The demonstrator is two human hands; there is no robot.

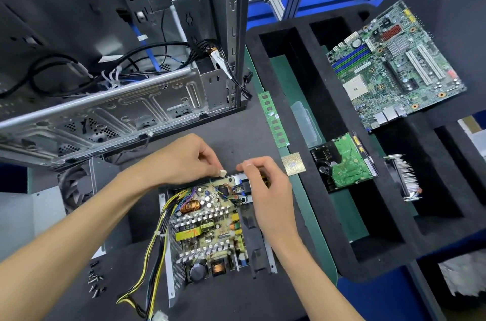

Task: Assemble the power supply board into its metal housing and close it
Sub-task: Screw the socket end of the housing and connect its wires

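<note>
- While the power supply board [210, 231] lies inside its open metal housing [171, 291] on the dark work mat [236, 136], both hands work at the housing's far edge.
- The left hand [184, 160] has its fingers curled, and thumb and forefinger pinch a small white connector [222, 173] just above the far wall of the housing.
- The right hand [265, 189] reaches over the housing's far right corner with fingers bent downward; whether it grips anything there cannot be told, as the hand hides the spot.
- A bundle of yellow and black cables [150, 268] leaves the housing on its left side and runs toward the near edge of the mat.
- A small cluster of dark screws [95, 278] lies on the mat, left of the housing.
- An open computer case [105, 99] stands beyond the hands, with cables hanging inside it.
- To the right, a black foam tray [305, 39] holds a motherboard [394, 63], a hard drive [344, 163] with its green board up, and a finned heatsink [405, 176].
- A RAM stick [273, 118] and a CPU chip [293, 164] rest at the tray's left edge, near the right hand.
</note>
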